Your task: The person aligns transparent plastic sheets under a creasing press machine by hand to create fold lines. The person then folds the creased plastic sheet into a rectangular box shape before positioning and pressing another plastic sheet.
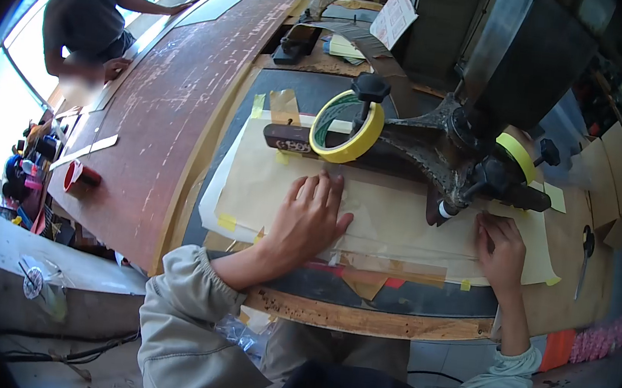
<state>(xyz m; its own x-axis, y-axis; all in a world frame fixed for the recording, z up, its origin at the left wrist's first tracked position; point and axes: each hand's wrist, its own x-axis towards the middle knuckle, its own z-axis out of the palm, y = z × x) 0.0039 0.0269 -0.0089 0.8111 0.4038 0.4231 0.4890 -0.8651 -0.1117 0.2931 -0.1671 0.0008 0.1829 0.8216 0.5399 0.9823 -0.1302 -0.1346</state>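
Beige paper sheets (390, 236) lie layered on a dark board (302, 282), held at the edges by bits of yellow and brown tape. My left hand (305, 212) rests flat on the paper, fingers stretched towards a dark marked bar (286, 138). To the right, my right hand (501, 248) touches the paper with its fingers curled together; whatever they hold, if anything, is hidden. Between and beyond the hands stands a dark metal machine head (456, 145) with black knobs. A yellow tape roll (348, 127) hangs on its left knob, another yellow roll (516, 156) on the right.
A person (87, 11) stands at the far left beside a long reddish-brown table (178, 89). On that table are a red cup (81, 178) and a white strip (92, 150). Scissors (586, 253) lie at the right, near cardboard boxes (615, 188). A wooden edge (366, 319) runs nearest me.
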